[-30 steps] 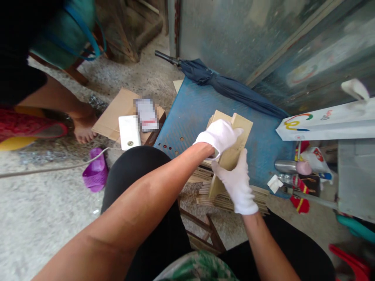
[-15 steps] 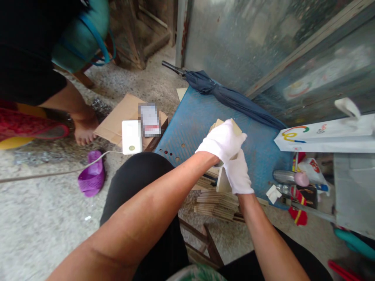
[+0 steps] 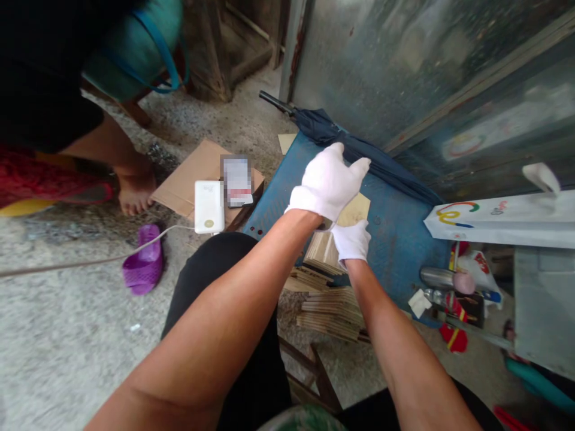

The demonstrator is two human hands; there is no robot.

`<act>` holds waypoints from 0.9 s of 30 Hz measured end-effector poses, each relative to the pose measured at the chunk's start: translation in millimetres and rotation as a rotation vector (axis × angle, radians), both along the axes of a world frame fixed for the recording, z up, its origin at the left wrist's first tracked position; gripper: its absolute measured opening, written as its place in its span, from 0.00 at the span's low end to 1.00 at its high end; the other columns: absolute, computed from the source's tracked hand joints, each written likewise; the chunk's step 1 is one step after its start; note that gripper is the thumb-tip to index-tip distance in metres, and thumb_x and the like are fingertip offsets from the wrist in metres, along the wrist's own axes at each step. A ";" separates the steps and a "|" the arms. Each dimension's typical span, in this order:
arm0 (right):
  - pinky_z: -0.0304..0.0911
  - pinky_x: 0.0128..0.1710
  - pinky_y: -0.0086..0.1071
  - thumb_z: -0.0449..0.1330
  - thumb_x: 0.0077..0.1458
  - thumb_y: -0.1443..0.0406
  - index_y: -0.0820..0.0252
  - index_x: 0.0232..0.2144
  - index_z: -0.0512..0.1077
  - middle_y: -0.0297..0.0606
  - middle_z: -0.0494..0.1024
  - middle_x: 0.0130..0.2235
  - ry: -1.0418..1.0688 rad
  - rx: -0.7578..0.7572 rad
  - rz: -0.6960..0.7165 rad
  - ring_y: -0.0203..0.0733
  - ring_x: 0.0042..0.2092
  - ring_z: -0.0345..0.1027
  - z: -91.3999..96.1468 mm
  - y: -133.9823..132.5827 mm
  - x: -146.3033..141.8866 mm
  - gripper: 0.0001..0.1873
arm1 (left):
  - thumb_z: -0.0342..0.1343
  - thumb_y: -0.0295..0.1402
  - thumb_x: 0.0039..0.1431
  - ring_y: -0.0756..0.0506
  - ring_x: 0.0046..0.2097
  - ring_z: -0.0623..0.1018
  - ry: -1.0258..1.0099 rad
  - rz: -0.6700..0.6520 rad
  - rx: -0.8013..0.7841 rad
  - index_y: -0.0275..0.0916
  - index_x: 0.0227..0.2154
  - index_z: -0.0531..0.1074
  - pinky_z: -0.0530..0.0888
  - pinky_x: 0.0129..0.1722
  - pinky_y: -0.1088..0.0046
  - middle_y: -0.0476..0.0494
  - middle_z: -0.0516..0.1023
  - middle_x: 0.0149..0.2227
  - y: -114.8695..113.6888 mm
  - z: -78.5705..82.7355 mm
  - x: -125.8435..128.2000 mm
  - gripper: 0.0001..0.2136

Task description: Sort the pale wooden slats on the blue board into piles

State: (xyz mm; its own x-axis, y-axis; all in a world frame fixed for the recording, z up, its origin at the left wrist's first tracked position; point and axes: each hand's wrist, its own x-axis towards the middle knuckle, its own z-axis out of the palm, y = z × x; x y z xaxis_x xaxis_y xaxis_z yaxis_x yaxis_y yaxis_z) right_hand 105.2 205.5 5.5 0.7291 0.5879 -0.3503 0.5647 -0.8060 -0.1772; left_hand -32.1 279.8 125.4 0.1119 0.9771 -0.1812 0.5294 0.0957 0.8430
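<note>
My left hand (image 3: 330, 181), in a white glove, is raised over the blue surface with thumb and a finger spread apart; nothing shows in it. Lower and nearer to me, my white-gloved right hand (image 3: 353, 242) is closed at the near edge of a pale, thin wooden board (image 3: 356, 209). Part of that board is hidden behind my left hand. Beside my right wrist lies a stack of similar boards (image 3: 324, 254), partly covered by my arms. Closer to my knees is another stack of thin wooden boards (image 3: 330, 314), with uneven edges.
A folded dark umbrella (image 3: 359, 146) lies along the back of the blue surface (image 3: 395, 257). To the right are a white paper bag (image 3: 498, 224) and a metal flask (image 3: 438, 277). A white power bank (image 3: 209, 206) sits on cardboard (image 3: 188, 179) at left, near another person's foot (image 3: 137, 191).
My left hand has come off the boards, moved up and left, and opened. My right hand has shifted slightly left and up, staying at the board. The view has tilted a little.
</note>
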 end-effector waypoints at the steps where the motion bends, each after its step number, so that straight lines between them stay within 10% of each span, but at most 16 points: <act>1: 0.68 0.54 0.48 0.73 0.44 0.44 0.69 0.66 0.57 0.66 0.71 0.57 -0.012 -0.008 0.002 0.65 0.58 0.70 -1.2 0.8 -1.4 0.57 | 0.54 0.41 0.68 0.39 0.56 0.80 -0.005 0.005 0.006 0.32 0.56 0.74 0.74 0.56 0.67 0.36 0.82 0.53 0.2 0.0 -0.6 0.21; 17: 0.69 0.49 0.53 0.73 0.43 0.43 0.68 0.67 0.57 0.65 0.67 0.56 -0.089 -0.015 -0.022 0.68 0.54 0.71 -18.9 -1.2 -15.0 0.59 | 0.54 0.41 0.67 0.39 0.55 0.80 -0.052 -0.030 0.017 0.36 0.51 0.76 0.74 0.57 0.63 0.41 0.83 0.48 0.5 -3.7 2.4 0.16; 27: 0.61 0.62 0.52 0.64 0.53 0.49 0.70 0.59 0.69 0.63 0.72 0.58 -0.063 0.396 0.066 0.63 0.62 0.65 -36.1 -27.7 16.1 0.39 | 0.54 0.40 0.67 0.38 0.57 0.79 -0.057 -0.044 0.010 0.36 0.49 0.76 0.73 0.58 0.62 0.40 0.82 0.48 0.7 -3.9 3.4 0.15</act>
